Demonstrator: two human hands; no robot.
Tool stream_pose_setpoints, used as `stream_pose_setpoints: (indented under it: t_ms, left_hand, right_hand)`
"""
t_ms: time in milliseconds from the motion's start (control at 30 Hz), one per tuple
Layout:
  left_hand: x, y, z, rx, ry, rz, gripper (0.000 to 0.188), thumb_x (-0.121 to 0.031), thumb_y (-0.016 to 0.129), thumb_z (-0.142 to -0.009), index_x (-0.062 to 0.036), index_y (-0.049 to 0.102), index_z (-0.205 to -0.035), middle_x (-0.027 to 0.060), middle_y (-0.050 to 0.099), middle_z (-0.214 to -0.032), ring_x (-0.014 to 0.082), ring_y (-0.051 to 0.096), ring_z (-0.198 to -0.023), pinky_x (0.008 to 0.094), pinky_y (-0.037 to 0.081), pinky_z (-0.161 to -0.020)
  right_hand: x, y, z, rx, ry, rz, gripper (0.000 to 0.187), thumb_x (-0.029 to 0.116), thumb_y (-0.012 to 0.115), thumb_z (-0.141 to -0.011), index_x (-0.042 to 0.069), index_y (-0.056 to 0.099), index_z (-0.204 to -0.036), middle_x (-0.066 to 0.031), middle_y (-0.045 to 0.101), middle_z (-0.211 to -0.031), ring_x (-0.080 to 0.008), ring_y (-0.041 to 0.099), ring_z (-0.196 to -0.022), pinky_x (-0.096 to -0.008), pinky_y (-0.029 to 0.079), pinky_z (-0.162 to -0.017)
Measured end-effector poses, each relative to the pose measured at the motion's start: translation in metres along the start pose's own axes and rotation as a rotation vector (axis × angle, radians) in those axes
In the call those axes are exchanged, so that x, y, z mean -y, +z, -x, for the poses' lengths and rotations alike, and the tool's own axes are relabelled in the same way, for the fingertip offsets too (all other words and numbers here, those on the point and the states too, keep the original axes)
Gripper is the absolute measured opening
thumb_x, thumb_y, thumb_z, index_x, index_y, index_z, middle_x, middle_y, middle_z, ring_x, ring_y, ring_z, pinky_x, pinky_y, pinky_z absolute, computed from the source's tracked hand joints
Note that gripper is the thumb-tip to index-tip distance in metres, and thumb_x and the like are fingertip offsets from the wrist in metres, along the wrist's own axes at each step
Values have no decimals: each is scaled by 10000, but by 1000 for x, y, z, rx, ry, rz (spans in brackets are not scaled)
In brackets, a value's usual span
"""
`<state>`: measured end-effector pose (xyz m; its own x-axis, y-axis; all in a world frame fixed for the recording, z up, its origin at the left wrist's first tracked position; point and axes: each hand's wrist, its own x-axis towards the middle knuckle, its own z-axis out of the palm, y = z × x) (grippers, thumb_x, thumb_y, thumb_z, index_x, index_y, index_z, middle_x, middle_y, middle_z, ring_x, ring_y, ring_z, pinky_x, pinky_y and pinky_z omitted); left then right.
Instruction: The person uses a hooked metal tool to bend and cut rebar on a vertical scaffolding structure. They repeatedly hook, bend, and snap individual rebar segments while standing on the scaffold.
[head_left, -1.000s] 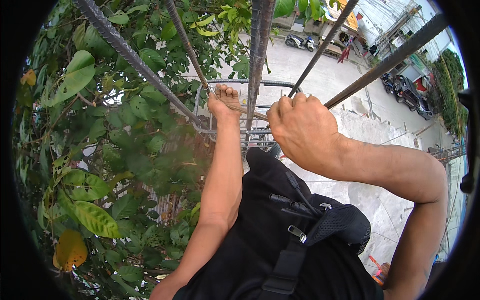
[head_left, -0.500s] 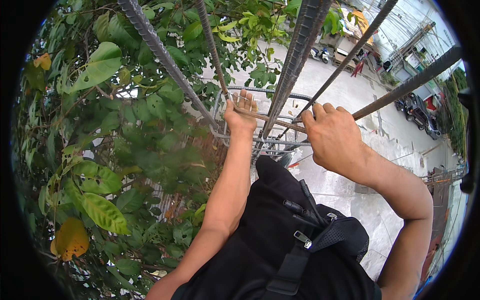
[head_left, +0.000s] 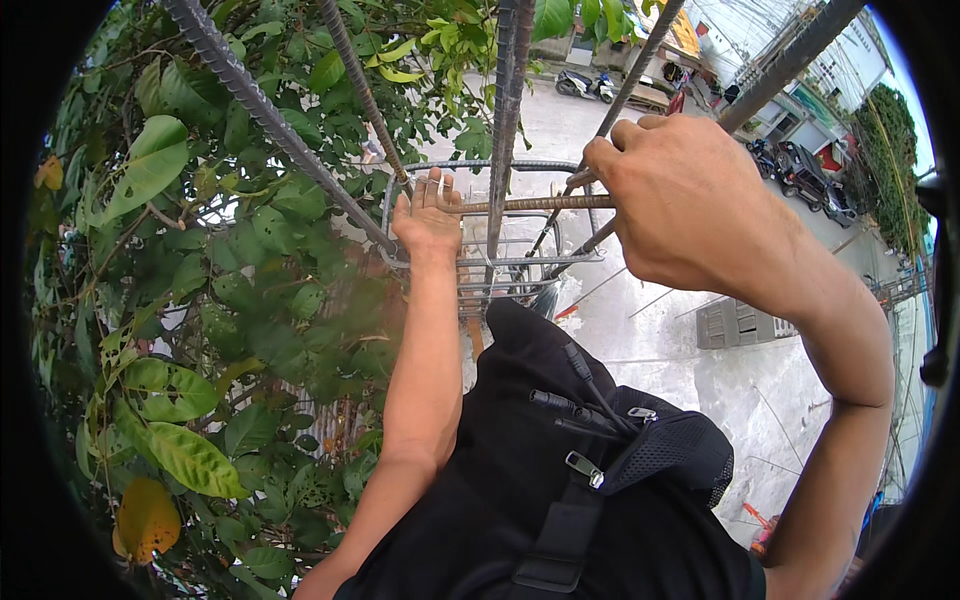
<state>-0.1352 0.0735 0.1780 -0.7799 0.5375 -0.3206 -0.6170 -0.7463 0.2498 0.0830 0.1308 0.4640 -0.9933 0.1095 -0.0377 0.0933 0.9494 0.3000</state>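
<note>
A rebar column cage stands in front of me, with upright ribbed steel bars (head_left: 507,120) and rectangular stirrups (head_left: 520,164) stacked around them. Between two uprights at its left side lies my left hand (head_left: 430,222), palm up and open, fingers stretched out. A short horizontal steel bar (head_left: 540,203) runs from beside that palm across to my right hand (head_left: 685,200). The right fingers are closed round this bar's right part and hide its end. Whether the left palm bears any of the bar's weight, I cannot tell.
Dense leafy branches (head_left: 200,340) crowd the left side. Far below lies a concrete pavement (head_left: 650,350) with grey hollow blocks (head_left: 740,325). Motorcycles (head_left: 585,86) and a dark vehicle (head_left: 805,175) are parked farther off. A black pouch (head_left: 665,450) with cables hangs on my chest.
My right hand has risen and come nearer, with the bar's right end swung up toward level. The left hand stays at the cage's left side, palm up. The whole view has shifted.
</note>
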Motion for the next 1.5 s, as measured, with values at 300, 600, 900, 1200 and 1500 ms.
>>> stream_pose_setpoints:
  t_ms: [300,600,900,1200,1500]
  left_hand:
    - [5,9,-3,-86,46,-101,461,-274,330,-965,-94,286,-1387,87,482,-1246,254,486,-1123,433,401,-928]
    - [-2,-34,-75,49,-2,-35,277,-244,389,-965,-14,542,-978,109,602,-881,237,612,-822,332,533,-664]
    - [0,-29,-55,166,6,22,201,-156,419,-922,-19,559,-874,93,599,-791,211,621,-729,292,454,-533]
    - [9,-3,-17,-150,117,-2,137,-207,373,-987,-120,469,-1031,27,616,-904,175,596,-744,312,424,-543]
    - [9,-1,-13,-137,193,-50,152,-167,334,-996,-101,423,-1100,36,533,-818,142,484,-622,284,361,-492]
  right_hand:
    - [8,20,44,-27,182,-303,152,102,556,-815,-35,505,-856,-192,552,-657,-352,580,-550,-424,469,-510]
    - [7,103,23,197,591,-1539,240,169,458,-921,-24,509,-1054,-93,566,-658,-193,576,-487,-329,436,-403]
    - [7,108,6,157,600,-1682,259,182,412,-942,-46,510,-1017,-124,582,-718,-178,569,-485,-306,480,-435]
    - [9,93,-12,280,717,-1728,239,167,415,-967,-42,500,-1044,-111,588,-757,-173,590,-510,-280,468,-400]
    - [11,77,8,308,644,-1759,227,159,408,-966,-37,511,-1017,-135,610,-765,-184,592,-510,-291,468,-413]
